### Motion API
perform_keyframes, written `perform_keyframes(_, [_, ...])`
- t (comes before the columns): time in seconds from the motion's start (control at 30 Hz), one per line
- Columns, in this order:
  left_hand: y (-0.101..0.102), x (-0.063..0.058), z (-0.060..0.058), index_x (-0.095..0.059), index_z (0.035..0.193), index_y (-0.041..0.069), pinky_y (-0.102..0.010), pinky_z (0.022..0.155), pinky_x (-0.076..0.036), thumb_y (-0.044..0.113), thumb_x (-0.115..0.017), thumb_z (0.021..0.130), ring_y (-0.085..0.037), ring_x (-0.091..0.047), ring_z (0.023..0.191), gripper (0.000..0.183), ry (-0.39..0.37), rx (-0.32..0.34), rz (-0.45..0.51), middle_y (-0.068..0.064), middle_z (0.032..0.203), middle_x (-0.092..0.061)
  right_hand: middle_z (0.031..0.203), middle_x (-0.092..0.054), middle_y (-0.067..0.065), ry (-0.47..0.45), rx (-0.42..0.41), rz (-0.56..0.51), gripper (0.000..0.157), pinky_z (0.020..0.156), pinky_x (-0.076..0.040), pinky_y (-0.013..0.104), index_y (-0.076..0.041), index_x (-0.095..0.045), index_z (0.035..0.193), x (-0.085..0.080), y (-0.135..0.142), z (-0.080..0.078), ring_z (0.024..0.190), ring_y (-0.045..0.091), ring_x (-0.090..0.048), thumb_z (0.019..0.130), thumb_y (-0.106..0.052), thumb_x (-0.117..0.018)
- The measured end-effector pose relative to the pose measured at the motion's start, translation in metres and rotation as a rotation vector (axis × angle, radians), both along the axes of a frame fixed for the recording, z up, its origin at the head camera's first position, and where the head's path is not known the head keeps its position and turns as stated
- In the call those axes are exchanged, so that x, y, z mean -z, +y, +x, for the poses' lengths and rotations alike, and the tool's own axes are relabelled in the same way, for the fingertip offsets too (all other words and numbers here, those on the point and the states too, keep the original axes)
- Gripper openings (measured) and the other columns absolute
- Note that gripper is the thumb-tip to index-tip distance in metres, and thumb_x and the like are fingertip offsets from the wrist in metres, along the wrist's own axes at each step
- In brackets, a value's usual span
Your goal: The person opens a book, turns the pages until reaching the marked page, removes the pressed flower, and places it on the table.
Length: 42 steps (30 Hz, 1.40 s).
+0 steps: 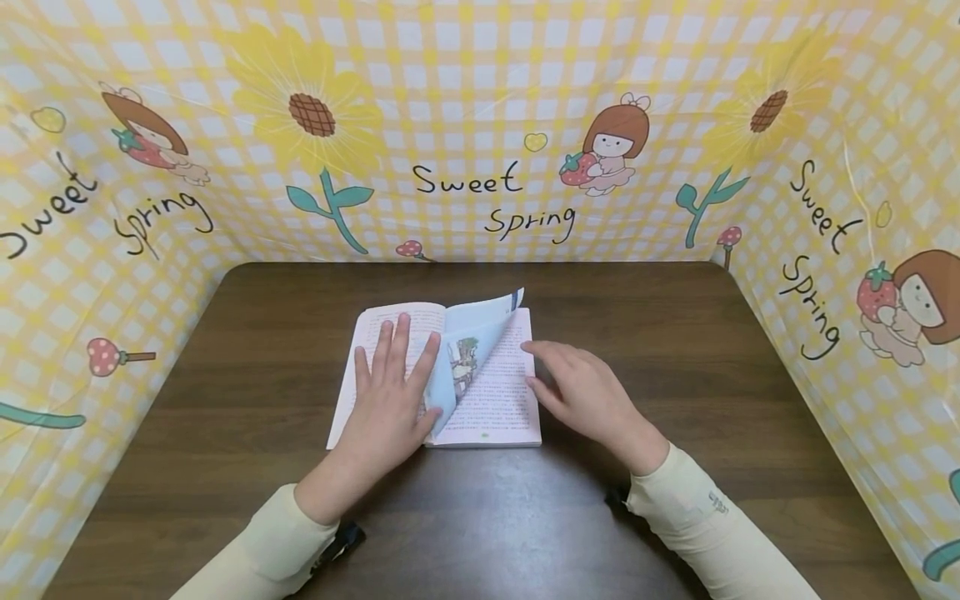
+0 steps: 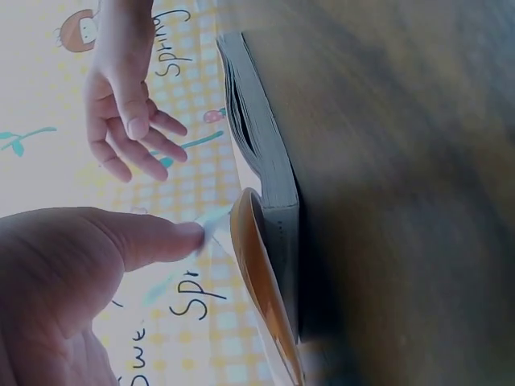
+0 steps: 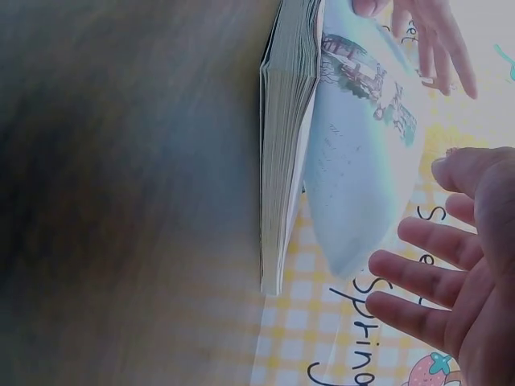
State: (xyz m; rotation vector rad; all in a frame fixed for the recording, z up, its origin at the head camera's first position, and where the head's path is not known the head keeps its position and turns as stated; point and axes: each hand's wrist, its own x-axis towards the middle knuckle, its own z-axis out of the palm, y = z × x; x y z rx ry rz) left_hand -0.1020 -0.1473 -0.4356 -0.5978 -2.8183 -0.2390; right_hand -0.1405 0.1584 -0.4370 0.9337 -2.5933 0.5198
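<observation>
An open book (image 1: 498, 408) lies on the brown table, its pages printed with small text. One pale blue leaf (image 1: 483, 321) with a small picture stands partly lifted and curled over the right-hand page. Fingers spread, my left hand (image 1: 390, 387) lies over the left page, its thumb by the foot of the curled leaf. My right hand (image 1: 592, 392) hovers at the book's right edge, index finger and thumb apart. In the right wrist view the right hand (image 3: 467, 273) holds nothing and is clear of the raised leaf (image 3: 354, 177).
The dark wooden table (image 1: 675, 333) extends around the book. Yellow-and-white checked cloth (image 1: 465, 100) with sunflowers and lettering rises behind and on both sides. A black strap (image 1: 341, 546) shows under the left sleeve.
</observation>
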Motion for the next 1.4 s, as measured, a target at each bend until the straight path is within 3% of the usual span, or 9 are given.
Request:
perform_keyframes(0.13, [-0.001, 0.000, -0.001, -0.016, 0.166, 0.022, -0.079, 0.113, -0.002, 0.027, -0.086, 0.080, -0.045, 0.004, 0.157, 0.111, 0.066, 0.039, -0.034, -0.015, 0.172, 0.011, 0.136, -0.067, 0.008, -0.029, -0.005, 0.013, 0.048, 0.104, -0.052, 0.045, -0.011, -0.058, 0.141, 0.001, 0.000, 0.000, 0.123, 0.025, -0.065, 0.097, -0.027, -0.071])
perform_keyframes(0.23, [-0.002, 0.000, -0.001, -0.023, 0.165, 0.022, -0.080, 0.113, -0.004, 0.019, -0.080, 0.082, -0.046, -0.002, 0.157, 0.101, 0.068, 0.072, -0.058, -0.013, 0.173, 0.002, 0.138, -0.065, 0.007, -0.054, -0.019, 0.033, 0.048, 0.105, -0.050, 0.044, -0.011, -0.058, 0.140, 0.002, 0.000, -0.001, 0.126, 0.024, -0.063, 0.096, -0.026, -0.071])
perform_keyframes(0.5, [-0.002, 0.001, 0.001, -0.021, 0.165, 0.022, -0.079, 0.113, -0.013, 0.010, -0.066, 0.095, -0.045, -0.009, 0.157, 0.084, -0.135, 0.083, -0.060, -0.010, 0.173, -0.010, 0.146, -0.060, 0.009, -0.092, -0.081, 0.105, 0.049, 0.110, -0.046, 0.046, -0.011, -0.059, 0.141, 0.007, -0.001, 0.000, 0.133, 0.026, -0.058, 0.096, -0.026, -0.071])
perform_keyframes(0.83, [-0.005, 0.005, -0.001, -0.030, 0.163, 0.018, -0.080, 0.106, -0.028, 0.011, -0.056, 0.100, -0.051, -0.028, 0.150, 0.069, -0.263, 0.041, -0.058, -0.016, 0.167, -0.028, 0.154, -0.051, 0.013, -0.132, -0.166, 0.203, 0.056, 0.115, -0.040, 0.050, -0.010, -0.056, 0.146, 0.012, -0.001, 0.002, 0.141, 0.029, -0.051, 0.096, -0.030, -0.071])
perform_keyframes(1.1, [-0.004, 0.007, -0.002, -0.029, 0.163, 0.019, -0.080, 0.109, -0.022, 0.010, -0.051, 0.101, -0.050, -0.020, 0.153, 0.066, -0.414, 0.007, -0.049, -0.014, 0.169, -0.025, 0.160, -0.044, 0.011, -0.226, -0.182, 0.270, 0.068, 0.119, -0.033, 0.055, -0.014, -0.048, 0.153, 0.015, -0.001, 0.003, 0.147, 0.031, -0.043, 0.096, -0.043, -0.071])
perform_keyframes(1.4, [-0.005, 0.008, -0.001, -0.034, 0.161, 0.014, -0.082, 0.109, -0.018, 0.026, -0.051, 0.102, -0.047, -0.014, 0.155, 0.063, -0.506, -0.036, -0.032, -0.014, 0.171, -0.019, 0.167, -0.033, 0.006, -0.345, -0.211, 0.315, 0.095, 0.123, -0.022, 0.058, -0.018, -0.043, 0.157, 0.016, -0.002, 0.005, 0.153, 0.031, -0.032, 0.082, -0.066, -0.074])
